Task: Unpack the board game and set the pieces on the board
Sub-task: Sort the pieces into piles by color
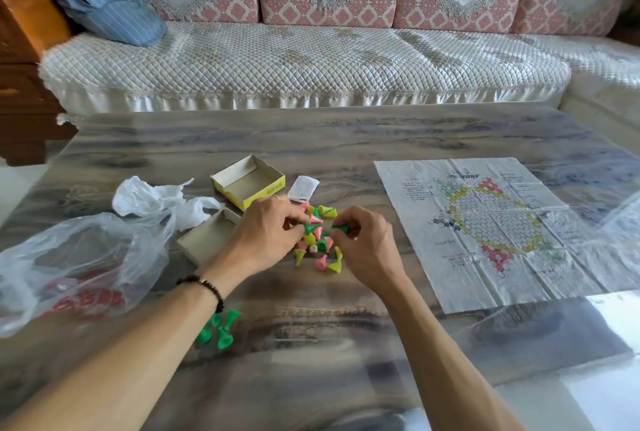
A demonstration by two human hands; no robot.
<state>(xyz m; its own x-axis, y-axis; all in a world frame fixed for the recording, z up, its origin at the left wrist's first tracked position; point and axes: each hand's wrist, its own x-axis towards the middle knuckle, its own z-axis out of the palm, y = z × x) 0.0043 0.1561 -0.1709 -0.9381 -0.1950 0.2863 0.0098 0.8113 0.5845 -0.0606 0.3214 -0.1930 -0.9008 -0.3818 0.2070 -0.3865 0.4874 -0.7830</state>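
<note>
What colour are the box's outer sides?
Yellow, on the open box, seen in the head view.

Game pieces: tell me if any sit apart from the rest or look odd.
A few green pieces lie apart, near the left forearm, away from the mixed pile that both hands are picking through. No pieces are on the paper board yet, which is creased from folding.

A home living room: a long sofa (304,59) with quilted seat covers and lace-trimmed cushions stands just behind the low marble-patterned bench (311,309).
</note>
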